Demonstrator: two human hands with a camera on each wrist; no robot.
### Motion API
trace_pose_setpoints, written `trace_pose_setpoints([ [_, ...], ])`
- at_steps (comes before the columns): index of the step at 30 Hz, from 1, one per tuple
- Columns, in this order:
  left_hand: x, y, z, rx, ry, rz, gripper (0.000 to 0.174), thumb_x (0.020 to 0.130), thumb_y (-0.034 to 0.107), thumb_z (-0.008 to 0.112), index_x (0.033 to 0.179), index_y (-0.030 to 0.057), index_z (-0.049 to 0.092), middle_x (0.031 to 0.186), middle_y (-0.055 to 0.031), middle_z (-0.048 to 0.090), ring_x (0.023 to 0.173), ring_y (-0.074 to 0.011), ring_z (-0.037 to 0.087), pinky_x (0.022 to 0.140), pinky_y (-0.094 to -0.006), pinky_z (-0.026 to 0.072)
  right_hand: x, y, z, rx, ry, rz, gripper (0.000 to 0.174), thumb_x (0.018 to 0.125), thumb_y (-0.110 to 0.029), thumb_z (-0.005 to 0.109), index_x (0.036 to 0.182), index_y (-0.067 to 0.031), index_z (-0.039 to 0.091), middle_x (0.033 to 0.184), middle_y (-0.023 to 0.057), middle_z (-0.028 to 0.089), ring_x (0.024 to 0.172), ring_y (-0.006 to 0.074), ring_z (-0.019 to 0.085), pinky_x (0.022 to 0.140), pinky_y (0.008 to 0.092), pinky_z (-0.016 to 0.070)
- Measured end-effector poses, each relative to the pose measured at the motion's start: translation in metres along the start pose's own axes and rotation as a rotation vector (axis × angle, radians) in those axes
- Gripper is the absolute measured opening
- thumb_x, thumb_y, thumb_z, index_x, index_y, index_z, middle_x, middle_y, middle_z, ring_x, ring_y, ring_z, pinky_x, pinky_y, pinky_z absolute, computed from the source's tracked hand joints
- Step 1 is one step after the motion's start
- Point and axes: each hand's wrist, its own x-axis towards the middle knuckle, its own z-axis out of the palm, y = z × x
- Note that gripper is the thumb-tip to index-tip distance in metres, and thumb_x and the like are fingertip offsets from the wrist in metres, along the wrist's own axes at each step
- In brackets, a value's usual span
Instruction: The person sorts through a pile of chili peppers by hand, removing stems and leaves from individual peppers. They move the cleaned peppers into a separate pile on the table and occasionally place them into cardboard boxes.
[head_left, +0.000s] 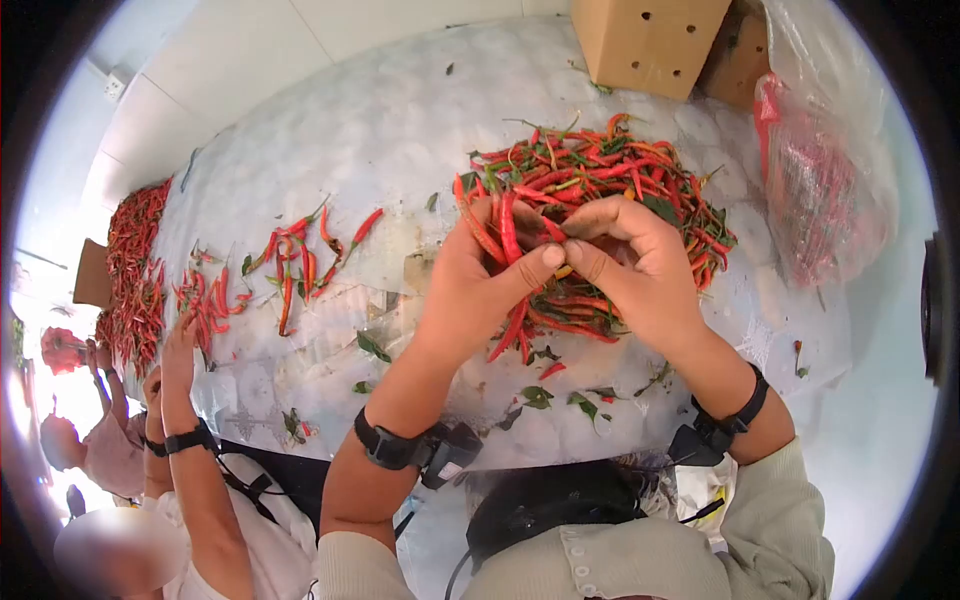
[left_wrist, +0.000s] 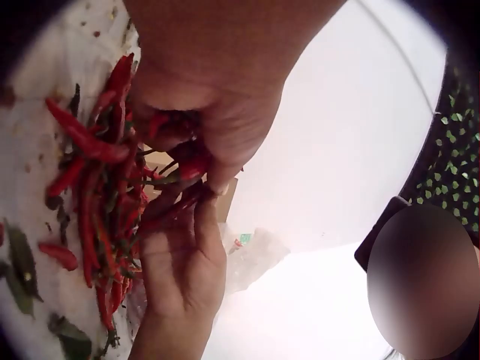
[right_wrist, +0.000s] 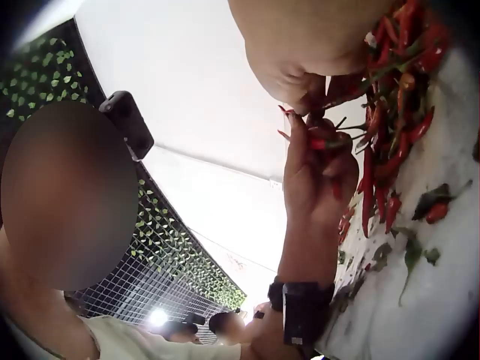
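My left hand (head_left: 475,285) has its fingers curled round several red chili peppers (head_left: 508,228), just over the near side of a chili pile (head_left: 610,165). Opposite it, my right hand (head_left: 645,275) pinches a red chili pepper, with both thumb tips meeting between the hands. From the right wrist view, chilies with green stems show in the left hand (right_wrist: 319,180), and a dark red chili (right_wrist: 345,91) runs out from the right hand's fingers. The left wrist view has a chili (left_wrist: 195,166) between the two hands; the fingertips are partly hidden there.
Loose chilies (head_left: 285,285) and a larger chili heap (head_left: 135,265) lie to the left, near another person's hand (head_left: 178,355). Leaves (head_left: 537,397) are scattered at the front. A cardboard box (head_left: 648,45) and a plastic bag of chilies (head_left: 830,190) stand at the back right.
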Motion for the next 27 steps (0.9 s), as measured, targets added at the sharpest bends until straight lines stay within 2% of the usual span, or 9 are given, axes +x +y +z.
trace_pose_setpoints([
  [10, -0.001, -0.001, 0.002, -0.036, 0.003, 0.030, 0.027, 0.087, 0.013, 0.077, 0.104, 0.0052, 0.057, 0.092, 0.0003, 0.061, 0.082, -0.0075, 0.057, 0.071, -0.0240, 0.0474, -0.005, -0.004, 0.003, 0.203, 0.053, 0.037, 0.013, 0.093, 0.003, 0.060, 0.106, 0.0013, 0.064, 0.099, 0.0055, 0.067, 0.090, 0.0095, 0.063, 0.078, 0.0256, 0.0519],
  [13, -0.002, 0.009, -0.006, -0.091, 0.117, -0.035, 0.023, 0.088, 0.010, 0.074, 0.104, 0.0074, 0.057, 0.091, 0.0001, 0.060, 0.071, -0.0042, 0.051, 0.055, -0.0201, 0.0391, -0.007, -0.004, -0.003, 0.033, 0.121, -0.097, 0.014, 0.093, 0.004, 0.058, 0.104, 0.0000, 0.064, 0.100, 0.0065, 0.067, 0.092, 0.0099, 0.063, 0.080, 0.0255, 0.0523],
  [15, -0.001, 0.015, -0.014, -0.115, 0.204, 0.023, 0.019, 0.089, 0.009, 0.072, 0.101, 0.0083, 0.056, 0.086, 0.0009, 0.059, 0.064, -0.0029, 0.047, 0.048, -0.0194, 0.0327, -0.006, -0.003, -0.015, -0.366, 0.160, -0.319, 0.017, 0.087, 0.005, 0.061, 0.101, -0.0020, 0.066, 0.100, 0.0079, 0.067, 0.092, 0.0179, 0.064, 0.081, 0.0307, 0.0520],
  [17, 0.002, 0.024, -0.027, 0.080, 0.382, 0.185, 0.016, 0.089, 0.011, 0.072, 0.099, 0.0076, 0.059, 0.083, 0.0022, 0.058, 0.064, -0.0035, 0.047, 0.052, -0.0195, 0.0351, -0.002, -0.002, -0.025, -0.766, 0.203, -0.534, 0.020, 0.081, 0.005, 0.065, 0.098, -0.0040, 0.068, 0.100, 0.0093, 0.066, 0.091, 0.0260, 0.065, 0.083, 0.0358, 0.0516],
  [18, 0.003, 0.031, -0.038, 0.163, 0.515, 0.270, 0.018, 0.088, 0.010, 0.074, 0.096, 0.0045, 0.059, 0.081, -0.0016, 0.063, 0.068, -0.0075, 0.057, 0.060, -0.0225, 0.0444, 0.000, -0.003, -0.026, -0.817, 0.190, -0.571, 0.021, 0.078, 0.003, 0.067, 0.098, -0.0046, 0.068, 0.101, 0.0093, 0.066, 0.093, 0.0278, 0.064, 0.084, 0.0376, 0.0511],
  [21, 0.005, 0.035, -0.090, 0.596, 0.918, 0.484, 0.017, 0.089, 0.012, 0.074, 0.088, 0.0031, 0.059, 0.075, -0.0036, 0.064, 0.065, -0.0097, 0.058, 0.058, -0.0260, 0.0463, 0.001, -0.002, -0.025, -0.924, 0.094, -0.630, 0.024, 0.073, -0.004, 0.074, 0.097, -0.0060, 0.068, 0.102, 0.0092, 0.066, 0.098, 0.0311, 0.061, 0.085, 0.0415, 0.0497],
  [23, -0.002, 0.041, -0.121, 0.944, 1.207, 0.443, 0.023, 0.084, 0.020, 0.076, 0.086, 0.0042, 0.060, 0.074, -0.0067, 0.065, 0.065, -0.0164, 0.062, 0.060, -0.0325, 0.0492, 0.000, 0.001, -0.022, -0.925, -0.026, -0.613, 0.028, 0.071, -0.011, 0.077, 0.098, -0.0063, 0.069, 0.102, 0.0087, 0.066, 0.101, 0.0302, 0.060, 0.086, 0.0421, 0.0494],
  [25, -0.015, 0.049, -0.148, 1.425, 1.266, 0.067, 0.035, 0.079, 0.032, 0.078, 0.099, 0.0059, 0.065, 0.100, -0.0134, 0.068, 0.092, -0.0251, 0.065, 0.081, -0.0424, 0.0514, -0.003, 0.003, -0.018, -0.939, -0.131, -0.501, 0.037, 0.070, -0.019, 0.080, 0.103, -0.0066, 0.068, 0.106, 0.0087, 0.064, 0.108, 0.0300, 0.057, 0.093, 0.0433, 0.0456],
  [27, -0.024, 0.043, -0.162, 1.628, 1.244, -0.001, 0.049, 0.076, 0.039, 0.079, 0.112, 0.0092, 0.065, 0.121, -0.0159, 0.060, 0.111, -0.0301, 0.057, 0.094, -0.0467, 0.0449, -0.006, 0.001, -0.009, -1.002, -0.174, -0.406, 0.040, 0.070, -0.020, 0.080, 0.106, -0.0066, 0.068, 0.107, 0.0087, 0.064, 0.110, 0.0301, 0.055, 0.097, 0.0441, 0.0432],
])
